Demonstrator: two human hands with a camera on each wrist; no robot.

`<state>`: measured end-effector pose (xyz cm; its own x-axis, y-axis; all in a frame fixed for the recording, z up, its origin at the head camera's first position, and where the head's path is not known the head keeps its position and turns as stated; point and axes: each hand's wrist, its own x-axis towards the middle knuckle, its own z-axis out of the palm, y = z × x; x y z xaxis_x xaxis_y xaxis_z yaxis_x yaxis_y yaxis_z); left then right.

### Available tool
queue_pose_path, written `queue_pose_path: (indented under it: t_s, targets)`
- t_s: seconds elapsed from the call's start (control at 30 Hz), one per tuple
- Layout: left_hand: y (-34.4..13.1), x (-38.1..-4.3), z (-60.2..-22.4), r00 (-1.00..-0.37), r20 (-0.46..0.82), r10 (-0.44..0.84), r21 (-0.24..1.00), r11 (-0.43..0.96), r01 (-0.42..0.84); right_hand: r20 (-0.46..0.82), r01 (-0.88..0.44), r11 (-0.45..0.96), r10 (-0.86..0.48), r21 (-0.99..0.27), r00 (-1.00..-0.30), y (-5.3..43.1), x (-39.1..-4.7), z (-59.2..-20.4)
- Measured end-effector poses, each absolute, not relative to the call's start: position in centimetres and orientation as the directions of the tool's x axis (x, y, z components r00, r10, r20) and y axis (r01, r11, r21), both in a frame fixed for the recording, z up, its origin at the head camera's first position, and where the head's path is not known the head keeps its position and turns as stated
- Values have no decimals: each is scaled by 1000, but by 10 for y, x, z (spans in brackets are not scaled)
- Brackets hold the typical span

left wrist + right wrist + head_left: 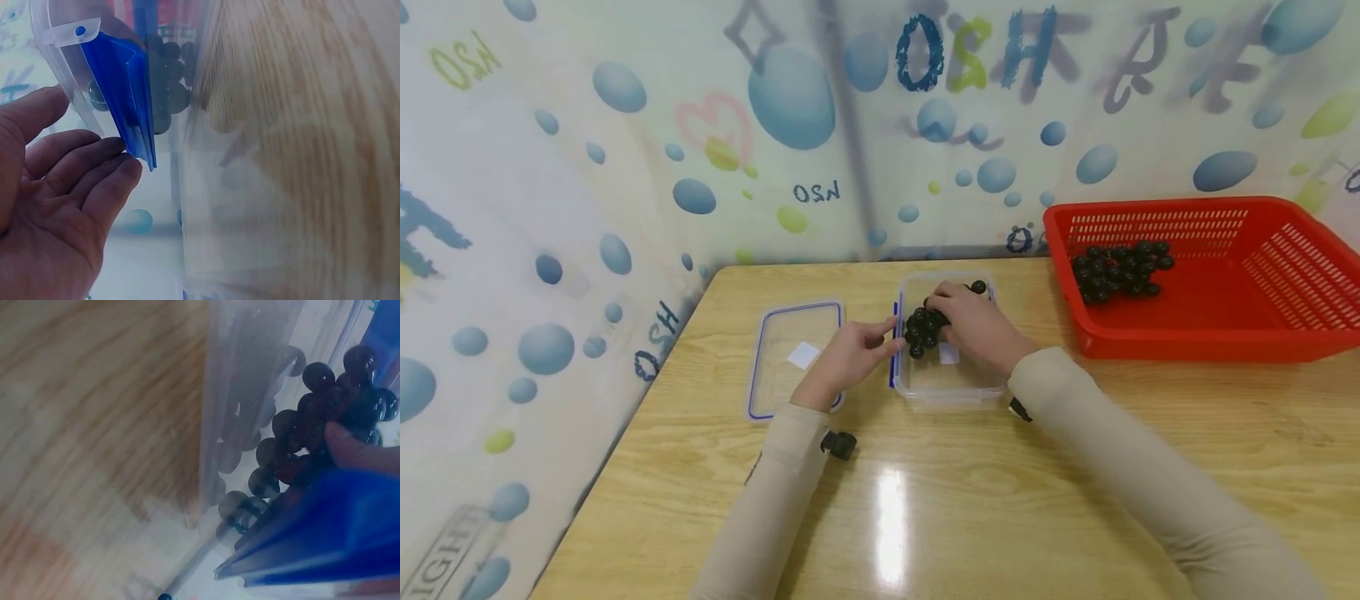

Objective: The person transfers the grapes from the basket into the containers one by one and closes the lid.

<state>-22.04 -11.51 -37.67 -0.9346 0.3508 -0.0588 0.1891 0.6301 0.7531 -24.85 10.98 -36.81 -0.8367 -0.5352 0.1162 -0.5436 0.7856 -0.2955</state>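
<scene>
A bunch of dark grapes (921, 327) lies inside a clear plastic box (951, 392) with blue side latches. My right hand (976, 321) reaches into the box from the right and grips the bunch from above. In the right wrist view a fingertip presses against the grapes (287, 444), partly behind a blue latch (325, 531). At the box's left side, my left hand (848, 360) has its fingers extended. Its fingertips touch the hanging blue latch (128, 94) in the left wrist view, and its palm holds nothing.
The box's clear lid (775, 375), with a blue seal and a white label (803, 355), lies on the wooden table (970, 500) to the left. A red basket (1195, 343) stands at the right, with more dark grapes (1116, 271) inside. Behind is a patterned wall covering (880, 150).
</scene>
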Motion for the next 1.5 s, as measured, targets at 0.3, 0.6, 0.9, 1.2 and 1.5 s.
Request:
queue_pose_path:
  t_s: [0.3,0.6,0.9,1.2,1.5]
  targets:
    - [-114,-220,-379,-933,-40,357,743,635,211,85,-542,810,-538,-222,-839,108,-246,-371]
    - [-114,-218,-380,-939,-42,342,750,632,196,10,-484,821,-505,-303,-863,118,-242,-364]
    - [-115,-218,-381,-942,-65,329,758,630,167,62,-499,780,-517,-378,-854,128,-239,-356]
    - [-115,-217,-381,-934,-51,353,763,618,192,142,-480,778,-466,-404,-874,169,-243,-310]
    - [-115,-218,-381,-924,-60,377,788,586,188,-59,-161,895,-203,-417,-977,254,-262,-240]
